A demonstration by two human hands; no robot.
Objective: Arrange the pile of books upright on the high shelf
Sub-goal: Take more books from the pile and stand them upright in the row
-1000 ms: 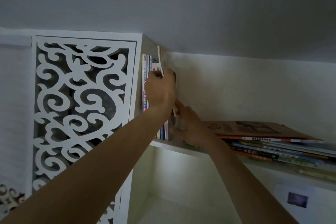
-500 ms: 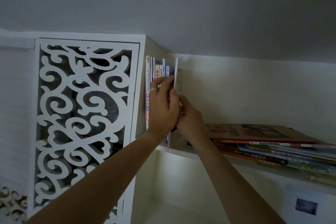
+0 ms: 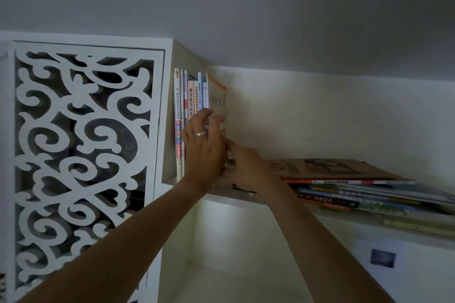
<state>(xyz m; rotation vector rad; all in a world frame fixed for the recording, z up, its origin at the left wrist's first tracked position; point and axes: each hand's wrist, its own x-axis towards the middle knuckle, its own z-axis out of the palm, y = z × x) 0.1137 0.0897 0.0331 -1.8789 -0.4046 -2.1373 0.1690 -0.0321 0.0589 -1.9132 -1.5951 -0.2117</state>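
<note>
Seven or so upright books (image 3: 194,106) already stand at my high shelf's (image 3: 236,198) left end, my left hand (image 3: 202,147) and right hand (image 3: 242,165) grasping the newest, while the pile (image 3: 364,194) lies flat, waiting.

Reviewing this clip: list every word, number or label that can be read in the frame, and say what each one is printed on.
"1": top of the red-and-white spine, leftmost of the upright books.
Chinese titles on the orange spine and its neighbour: too blurred to quote.
Orange-edged cover at the row's right end: print unreadable.
Spines in the flat pile: too small and blurred.
Sticker below the shelf: no legible text.
</note>
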